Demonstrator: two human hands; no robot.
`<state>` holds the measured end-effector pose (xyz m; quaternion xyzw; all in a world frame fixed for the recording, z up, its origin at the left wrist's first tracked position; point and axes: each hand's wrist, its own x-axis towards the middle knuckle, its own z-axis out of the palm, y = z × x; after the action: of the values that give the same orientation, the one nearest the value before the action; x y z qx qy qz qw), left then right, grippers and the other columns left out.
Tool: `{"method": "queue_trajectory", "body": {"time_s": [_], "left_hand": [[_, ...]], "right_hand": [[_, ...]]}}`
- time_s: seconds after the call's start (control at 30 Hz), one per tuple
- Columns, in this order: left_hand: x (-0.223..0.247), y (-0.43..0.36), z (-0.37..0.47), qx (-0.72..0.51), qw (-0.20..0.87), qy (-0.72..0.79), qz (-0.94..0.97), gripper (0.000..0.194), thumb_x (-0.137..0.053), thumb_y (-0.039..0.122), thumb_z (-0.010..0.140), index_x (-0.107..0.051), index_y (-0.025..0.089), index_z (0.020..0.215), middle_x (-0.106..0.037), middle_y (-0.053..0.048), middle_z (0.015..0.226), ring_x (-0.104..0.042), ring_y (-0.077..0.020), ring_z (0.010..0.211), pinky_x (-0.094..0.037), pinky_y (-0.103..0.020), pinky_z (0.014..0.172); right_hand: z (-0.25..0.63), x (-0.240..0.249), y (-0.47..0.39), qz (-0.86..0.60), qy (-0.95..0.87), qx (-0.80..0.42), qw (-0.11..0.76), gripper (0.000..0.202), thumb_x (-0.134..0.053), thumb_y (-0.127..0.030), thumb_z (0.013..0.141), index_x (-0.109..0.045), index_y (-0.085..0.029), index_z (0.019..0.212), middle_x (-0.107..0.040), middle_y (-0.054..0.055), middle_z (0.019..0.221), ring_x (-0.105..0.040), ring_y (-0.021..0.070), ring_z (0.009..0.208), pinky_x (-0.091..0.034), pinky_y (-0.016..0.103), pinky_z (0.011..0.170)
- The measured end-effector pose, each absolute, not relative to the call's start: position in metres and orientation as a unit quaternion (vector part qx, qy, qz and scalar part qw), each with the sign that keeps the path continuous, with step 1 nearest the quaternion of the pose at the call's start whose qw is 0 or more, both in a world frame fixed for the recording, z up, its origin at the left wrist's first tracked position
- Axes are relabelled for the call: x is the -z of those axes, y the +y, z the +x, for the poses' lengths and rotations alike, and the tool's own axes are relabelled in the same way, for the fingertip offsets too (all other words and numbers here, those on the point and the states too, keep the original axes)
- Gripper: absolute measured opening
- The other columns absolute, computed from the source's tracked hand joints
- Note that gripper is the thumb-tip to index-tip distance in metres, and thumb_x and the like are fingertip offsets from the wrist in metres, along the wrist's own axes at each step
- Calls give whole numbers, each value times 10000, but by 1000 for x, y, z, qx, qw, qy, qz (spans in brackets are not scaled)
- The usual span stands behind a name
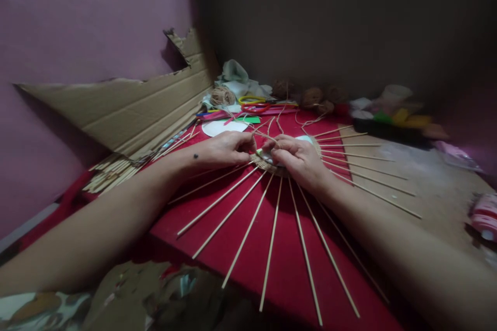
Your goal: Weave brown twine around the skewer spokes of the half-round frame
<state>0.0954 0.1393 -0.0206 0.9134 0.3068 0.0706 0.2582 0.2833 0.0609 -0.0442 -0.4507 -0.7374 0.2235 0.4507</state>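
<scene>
A round base with a woven twine rim [267, 166] lies flat on the red cloth, and thin wooden sticks [248, 238] spread out from it on all sides. Over its left edge, my left hand [234, 148] is closed with the fingertips pinched at a strand of brown twine [266, 136]. My right hand [298, 159] rests across the middle of the base, its thumb and fingers also closed on the twine. Both hands hide much of the base's centre. Loose twine trails from there toward the back of the table.
Yellow-handled scissors [252, 99] and red-handled scissors [256, 108] lie behind, near a twine ball [222, 96] and a white disc [223, 128]. Cardboard [147, 108] leans on the left wall above a pile of spare sticks [111, 173]. A dark tray [392, 132] stands at right.
</scene>
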Motion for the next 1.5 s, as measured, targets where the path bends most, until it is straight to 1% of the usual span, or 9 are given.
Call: {"method": "queue_trajectory", "body": {"time_s": [0.23,0.43,0.63,0.9,1.07,1.17,1.3,1.4,1.5], "left_hand": [[19,134,101,-77,213,377,898,266,-513,389,772,-607,142,746,-568,4,671,-495,-124,638,-341,-229,584],[17,134,99,-98,237,369,894,259,-522,369,771,-602,138,684,-538,16,613,-479,-118,607,-337,-226,555],[14,128,97,-138,302,273,903,193,-572,291,783,-671,136,841,-655,-20,786,-579,-135,753,-438,-230,693],[29,132,96,-130,276,181,935,140,-602,251,811,-691,146,837,-643,-28,798,-582,-115,745,-445,-212,702],[27,131,95,-115,257,155,947,127,-597,243,824,-683,152,805,-587,-21,790,-544,-102,718,-426,-203,671],[26,130,95,-114,262,145,947,119,-595,240,827,-673,155,799,-585,-21,802,-541,-102,729,-425,-201,680],[27,131,95,-102,268,137,948,119,-593,233,832,-674,161,783,-599,-28,835,-549,-115,773,-430,-218,723],[25,132,94,-81,282,121,948,108,-615,233,825,-698,171,795,-623,-40,881,-563,-133,836,-432,-235,786],[23,133,94,-60,294,122,946,90,-643,239,802,-717,189,806,-622,-27,861,-562,-129,813,-431,-224,759]], "right_hand": [[283,40,57,-452,-736,-210,458,217,-462,-203,750,-539,-187,548,-648,25,757,-601,142,727,-429,260,691],[283,41,57,-453,-740,-208,451,218,-448,-192,738,-529,-188,536,-588,9,646,-586,144,699,-428,262,678],[284,42,57,-449,-744,-203,452,228,-444,-186,708,-523,-177,494,-647,40,728,-599,142,704,-433,256,658],[284,42,58,-447,-743,-207,454,200,-453,-180,676,-574,-178,516,-659,30,714,-601,145,692,-442,262,658],[284,40,56,-481,-661,-291,498,172,-509,-237,702,-656,-168,645,-650,9,645,-582,144,650,-441,260,634],[282,38,57,-485,-621,-336,517,177,-562,-291,715,-626,-165,607,-610,-2,601,-552,133,610,-422,246,580],[281,37,57,-473,-624,-352,513,226,-638,-349,714,-603,-155,603,-547,-26,557,-460,89,533,-361,214,495],[281,35,57,-446,-628,-404,494,214,-695,-349,681,-628,-148,646,-583,-13,586,-503,97,554,-402,219,513],[281,31,56,-421,-624,-470,460,204,-738,-331,640,-649,-151,672,-622,1,606,-546,110,555,-433,234,520]]}}
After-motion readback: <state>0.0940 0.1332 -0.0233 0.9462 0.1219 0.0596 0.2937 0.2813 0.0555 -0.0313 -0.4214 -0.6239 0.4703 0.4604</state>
